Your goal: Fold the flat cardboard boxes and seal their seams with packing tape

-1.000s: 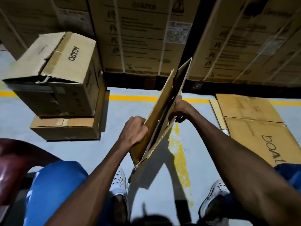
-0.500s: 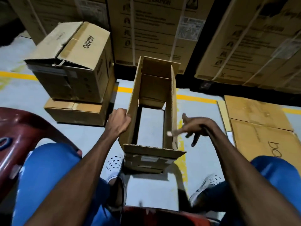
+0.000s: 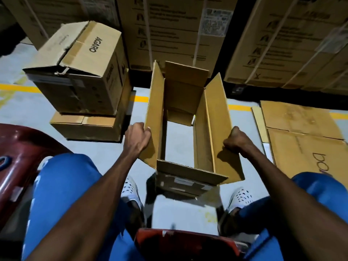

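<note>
Cardboard box (image 3: 185, 117), opened into a tube, held at frame centre above the floor (image 3: 175, 140). Left hand (image 3: 138, 139) grips the left flap, fingers curled over its edge; right hand (image 3: 236, 140) grips the right flap, fingers clamped. Flat boxes (image 3: 301, 136) lie right.

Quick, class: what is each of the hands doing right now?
Left hand: grips the left flap of the opened cardboard box.
Right hand: curled on the box's right flap.
</note>
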`<state>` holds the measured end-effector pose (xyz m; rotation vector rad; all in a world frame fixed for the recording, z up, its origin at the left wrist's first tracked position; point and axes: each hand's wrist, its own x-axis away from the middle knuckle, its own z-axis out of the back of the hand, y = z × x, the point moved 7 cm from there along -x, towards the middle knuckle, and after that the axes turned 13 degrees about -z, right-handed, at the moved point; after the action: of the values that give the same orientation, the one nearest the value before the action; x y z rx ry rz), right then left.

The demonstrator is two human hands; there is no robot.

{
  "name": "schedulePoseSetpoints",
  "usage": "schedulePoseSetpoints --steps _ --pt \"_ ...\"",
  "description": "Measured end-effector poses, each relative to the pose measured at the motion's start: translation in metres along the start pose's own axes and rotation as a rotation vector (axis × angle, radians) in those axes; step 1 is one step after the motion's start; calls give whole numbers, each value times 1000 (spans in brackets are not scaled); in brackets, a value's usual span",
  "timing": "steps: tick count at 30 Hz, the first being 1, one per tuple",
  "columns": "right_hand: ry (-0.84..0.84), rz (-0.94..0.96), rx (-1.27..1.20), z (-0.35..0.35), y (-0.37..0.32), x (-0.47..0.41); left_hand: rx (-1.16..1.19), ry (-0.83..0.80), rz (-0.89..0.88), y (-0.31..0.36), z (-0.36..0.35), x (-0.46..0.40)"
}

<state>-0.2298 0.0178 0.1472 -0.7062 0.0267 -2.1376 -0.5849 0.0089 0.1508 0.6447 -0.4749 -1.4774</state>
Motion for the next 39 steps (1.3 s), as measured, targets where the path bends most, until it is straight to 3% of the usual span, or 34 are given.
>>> schedulePoseSetpoints --steps 3,6,8,11,13,15,19,23,25,29,31,36,39 --pt "72 82 215 -6 14 4 -86 -41 -61 11 -4 2" --pt "221 404 622 -13 10 19 -141 -96 -97 20 -2 3" --pt "48 582 750 -29 12 25 -169 -169 -95 20 -2 5" --pt "-391 589 772 -57 31 29 -201 -281 -88 17 -1 11" --pt "-488 588 865 -72 41 43 -168 -330 -52 17 0 17" --pt "-536 529 712 -74 45 59 -104 -355 -5 16 -2 19" --pt "-320 477 262 -68 35 45 -6 -290 31 12 -3 12" --pt "-205 422 152 -75 48 15 -27 -159 42 10 -3 10" --pt "-75 431 186 -72 47 12 -41 -136 49 11 -5 12" --pt "174 395 378 -82 49 16 -18 -277 64 15 -22 15" --pt "191 370 385 -81 47 17 6 -342 95 16 -25 12" --pt "240 422 795 -101 39 16 109 -579 148 32 -40 5" --pt "174 413 699 -105 37 7 116 -641 161 43 -47 -4"
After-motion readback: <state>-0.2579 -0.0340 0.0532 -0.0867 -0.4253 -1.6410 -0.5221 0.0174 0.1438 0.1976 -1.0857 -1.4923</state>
